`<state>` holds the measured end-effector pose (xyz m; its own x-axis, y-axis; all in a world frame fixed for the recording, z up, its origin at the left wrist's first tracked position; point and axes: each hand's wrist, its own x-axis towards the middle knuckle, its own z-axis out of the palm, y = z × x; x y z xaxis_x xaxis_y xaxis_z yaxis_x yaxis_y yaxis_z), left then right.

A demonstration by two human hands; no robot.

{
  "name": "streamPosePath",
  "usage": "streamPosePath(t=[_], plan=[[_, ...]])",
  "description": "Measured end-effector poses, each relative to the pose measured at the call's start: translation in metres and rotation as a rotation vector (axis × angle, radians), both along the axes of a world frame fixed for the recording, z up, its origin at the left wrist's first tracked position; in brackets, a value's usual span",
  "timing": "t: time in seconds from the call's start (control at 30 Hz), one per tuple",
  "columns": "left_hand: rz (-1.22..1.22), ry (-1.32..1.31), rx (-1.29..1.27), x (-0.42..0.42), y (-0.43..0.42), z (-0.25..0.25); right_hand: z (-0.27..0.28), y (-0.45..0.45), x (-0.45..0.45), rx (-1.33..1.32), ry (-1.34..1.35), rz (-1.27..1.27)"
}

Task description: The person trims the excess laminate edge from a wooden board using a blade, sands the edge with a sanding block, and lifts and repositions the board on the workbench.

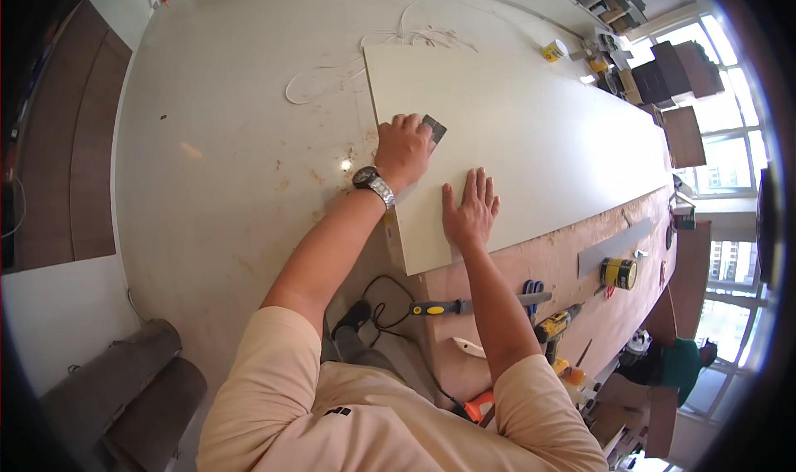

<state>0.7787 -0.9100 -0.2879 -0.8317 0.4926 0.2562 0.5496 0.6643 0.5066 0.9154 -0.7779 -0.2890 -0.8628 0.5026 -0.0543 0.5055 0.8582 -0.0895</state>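
My left hand (404,150), with a metal-band watch on the wrist, grips a dark, flat rectangular piece (434,128) against a long cream-coloured panel (531,132). Its fingers curl over the panel near the left edge, and only one end of the piece shows; its exact kind cannot be made out. Flat on the panel's near part lies my right hand (470,209), fingers stretched out and holding nothing. The panel rests on a wooden workbench (547,265).
Along the bench's near side lie a tool with a black-and-yellow handle (435,308), blue-handled scissors (531,288), a yellow drill (557,324), a can (618,274) and a grey strip (609,250). A person in green (681,368) is at right. Rolled mats (116,372) lie at lower left.
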Motion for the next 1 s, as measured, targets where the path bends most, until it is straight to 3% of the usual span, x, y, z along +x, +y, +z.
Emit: streamPosePath(t=[0.07,0.17,0.33,0.47,0.57,0.67,0.77,0.8,0.83,0.93,1.0], plan=[[0.033,0.148,0.016,0.016,0.001,-0.003,0.004,-0.002,0.001,-0.018,-0.004,-0.003],[0.05,0.062,-0.003,0.022,-0.001,-0.014,0.004,-0.003,0.001,-0.027,-0.003,0.001],[0.253,0.121,0.266,0.016,-0.027,-0.042,0.004,-0.002,0.002,-0.023,0.012,0.01],[0.368,-0.042,0.686,0.02,-0.036,-0.06,0.005,-0.003,0.002,-0.03,0.013,0.008],[0.564,-0.904,1.141,0.027,-0.05,-0.038,0.005,-0.003,0.002,-0.033,0.012,0.005],[0.2,-0.634,0.923,0.045,-0.044,-0.03,0.004,-0.003,0.002,-0.037,0.011,0.008],[0.358,-0.307,0.704,0.05,-0.009,-0.082,0.006,-0.003,0.002,-0.042,0.021,0.013],[0.277,-0.548,0.724,0.058,-0.022,-0.058,0.007,-0.004,0.003,-0.043,0.026,0.019],[0.213,-0.608,0.694,0.078,-0.028,-0.048,0.006,-0.003,0.005,-0.04,0.015,0.013],[0.086,-0.49,0.737,0.179,-0.036,-0.059,0.005,-0.005,0.0,-0.042,0.008,0.015],[0.085,-0.53,0.806,0.19,-0.036,-0.057,0.006,-0.004,0.001,-0.039,0.007,0.008]])
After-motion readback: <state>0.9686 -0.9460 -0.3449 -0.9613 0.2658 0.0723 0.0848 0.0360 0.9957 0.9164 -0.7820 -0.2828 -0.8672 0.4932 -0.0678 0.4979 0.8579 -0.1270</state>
